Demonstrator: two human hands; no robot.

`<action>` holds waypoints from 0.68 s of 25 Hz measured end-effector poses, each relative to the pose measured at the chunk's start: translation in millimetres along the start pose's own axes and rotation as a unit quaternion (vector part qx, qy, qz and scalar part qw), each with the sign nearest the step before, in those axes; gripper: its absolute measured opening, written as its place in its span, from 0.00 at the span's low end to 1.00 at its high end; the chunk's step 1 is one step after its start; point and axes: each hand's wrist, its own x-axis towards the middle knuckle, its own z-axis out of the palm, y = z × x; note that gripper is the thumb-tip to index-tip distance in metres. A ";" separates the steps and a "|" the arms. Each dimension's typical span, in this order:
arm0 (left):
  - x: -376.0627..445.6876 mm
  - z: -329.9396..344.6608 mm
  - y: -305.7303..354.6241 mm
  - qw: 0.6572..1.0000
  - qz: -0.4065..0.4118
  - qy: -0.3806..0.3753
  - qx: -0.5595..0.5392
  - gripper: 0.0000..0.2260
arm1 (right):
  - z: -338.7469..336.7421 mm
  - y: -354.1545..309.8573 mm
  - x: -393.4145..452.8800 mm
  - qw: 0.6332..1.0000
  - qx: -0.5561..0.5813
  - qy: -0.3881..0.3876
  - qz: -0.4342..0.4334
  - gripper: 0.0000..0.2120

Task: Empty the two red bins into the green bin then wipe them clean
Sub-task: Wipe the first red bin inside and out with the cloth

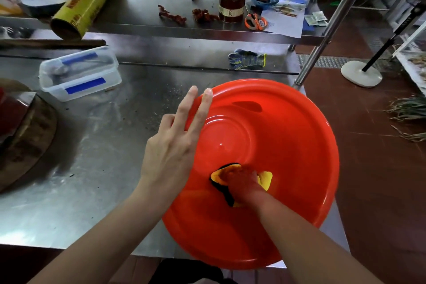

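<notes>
— How do you reckon that red bin will handle?

— Light, I'd say, and a bit springy. It looks like thin moulded plastic, wide and shallow, so it would likely flex if squeezed at one spot. The glossy surface looks slippery, more so if damp. It also overhangs the near right corner of the tabletop, so a hard push could skate it off.

— Where would you take hold of it?

— At the rolled rim, ideally on opposite sides. There is also a slot-like recess high on the far wall, above the middle of the frame, which may serve as a grip.

— And the hands at this moment?

— The left hand lies at the bin's left edge with its fingers straight and spread, two long fingers reaching over the rim; I'd judge it is steadying the bin, not gripping it. The right hand is down inside, low of centre, fingers curled onto a yellow and black cloth, pressing it to the inner wall.

— What does the bin look like?

— Bright orange-red, round, with concentric steps toward a flat bottom and a small highlight near the middle. Its inside looks bare of contents. It fills the lower right of the frame; no second red bin or green bin shows here.
</notes>
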 end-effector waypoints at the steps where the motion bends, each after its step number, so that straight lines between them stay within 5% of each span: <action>1: 0.9 0.1 -2.3 1.000 0.009 -0.002 0.020 0.45 | -3.0 -0.2 3.1 1.000 -0.020 0.001 -0.009 0.23; 12: 8.6 4.2 -2.0 0.993 0.027 -0.027 0.109 0.42 | -3.3 8.3 5.4 0.999 -0.029 -0.025 -0.015 0.23; 17: 8.4 6.7 -9.3 0.994 0.012 -0.034 0.100 0.43 | -16.0 21.0 -50.3 0.991 0.083 -0.078 -0.070 0.26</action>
